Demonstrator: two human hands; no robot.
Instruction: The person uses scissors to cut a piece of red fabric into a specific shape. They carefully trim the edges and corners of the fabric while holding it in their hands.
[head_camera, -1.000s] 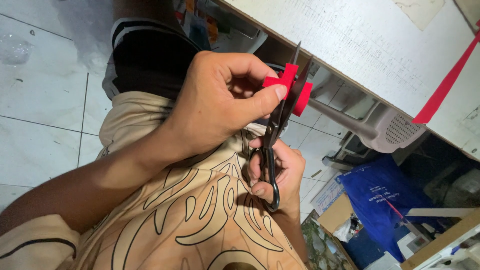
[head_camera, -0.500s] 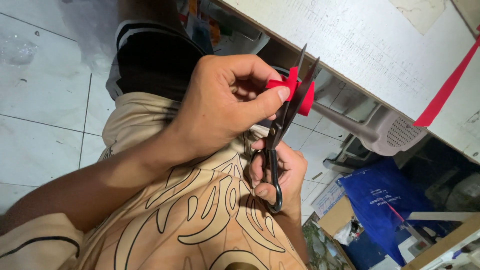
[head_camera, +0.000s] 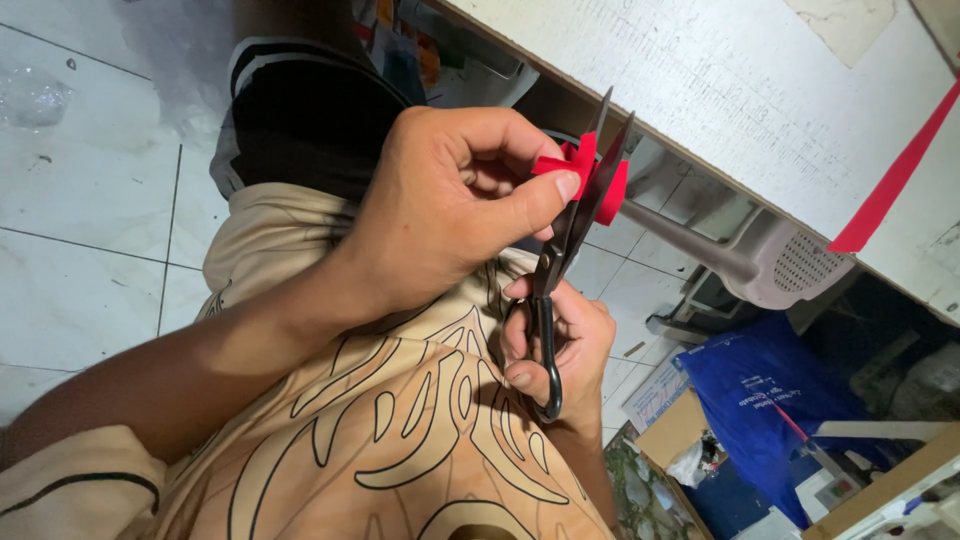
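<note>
Left hand (head_camera: 450, 210) grip: thumb and fingers pinching a small red strip (head_camera: 585, 170), in mid-air over the lap | right hand (head_camera: 560, 345) closed through scissors (head_camera: 560, 260) handles, blades parted astride the strip | strip looks light, limp; best held close beside the blades.

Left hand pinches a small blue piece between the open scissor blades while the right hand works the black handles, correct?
Not quite: the piece is red, not blue, as the head view shows. The left hand does pinch it between the open blades of the scissors, and the right hand works the black handles.
</note>
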